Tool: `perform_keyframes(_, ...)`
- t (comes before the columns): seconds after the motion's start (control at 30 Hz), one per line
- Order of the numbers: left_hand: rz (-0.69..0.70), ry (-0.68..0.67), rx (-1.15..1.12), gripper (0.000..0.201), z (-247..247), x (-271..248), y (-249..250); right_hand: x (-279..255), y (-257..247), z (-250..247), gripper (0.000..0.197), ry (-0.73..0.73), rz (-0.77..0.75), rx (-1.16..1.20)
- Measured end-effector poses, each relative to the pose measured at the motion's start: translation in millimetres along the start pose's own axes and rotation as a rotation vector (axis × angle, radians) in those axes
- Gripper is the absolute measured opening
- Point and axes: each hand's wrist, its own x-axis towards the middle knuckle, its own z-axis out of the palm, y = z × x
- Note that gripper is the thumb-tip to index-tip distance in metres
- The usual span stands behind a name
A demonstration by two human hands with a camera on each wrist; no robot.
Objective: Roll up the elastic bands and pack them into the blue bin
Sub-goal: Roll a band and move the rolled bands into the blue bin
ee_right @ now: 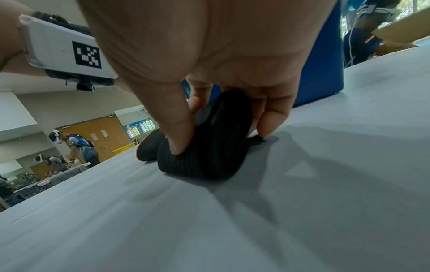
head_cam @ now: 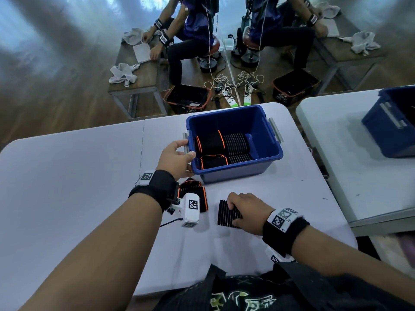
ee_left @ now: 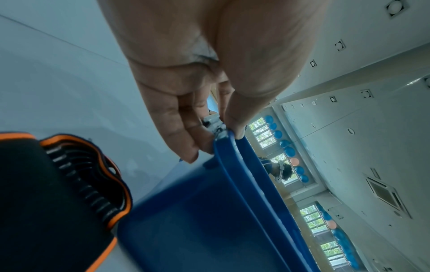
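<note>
Right hand (head_cam: 248, 213) pinches the rolled black ribbed elastic band (head_cam: 226, 214), thumb against fingers; left hand (head_cam: 176, 159) curls on the deep blue plastic bin (head_cam: 272, 153) rim. Loosen, and it may unroll mid-lift.

blue bin (head_cam: 265, 131), black grey-striped band (head_cam: 225, 213)

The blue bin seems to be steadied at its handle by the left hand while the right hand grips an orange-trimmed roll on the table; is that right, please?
Not quite. The left hand does hold the blue bin at its handle, but the roll under the right hand is the black ribbed band, without orange trim, as the head view shows. The orange-trimmed band lies untouched beside it.
</note>
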Motion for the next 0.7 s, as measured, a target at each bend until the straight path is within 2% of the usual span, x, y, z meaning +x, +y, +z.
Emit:
perform_keyframes(0.43, 0.001, 0.002, -0.003, 0.044, 0, -2, 1, -12, -4, 11, 0.037, 0.068, -0.057, 0.129)
perform_keyframes(0.57, -0.001, -0.002, -0.014, 0.044, 0, -1, 1, -25, -12, -16, 0.037, 0.119, -0.067, 0.261)
perform_keyframes(0.7, 0.013, 0.002, -0.015, 0.043, 0, 0, 0, -40, -27, -69, 0.057, 0.171, -0.096, 0.469)
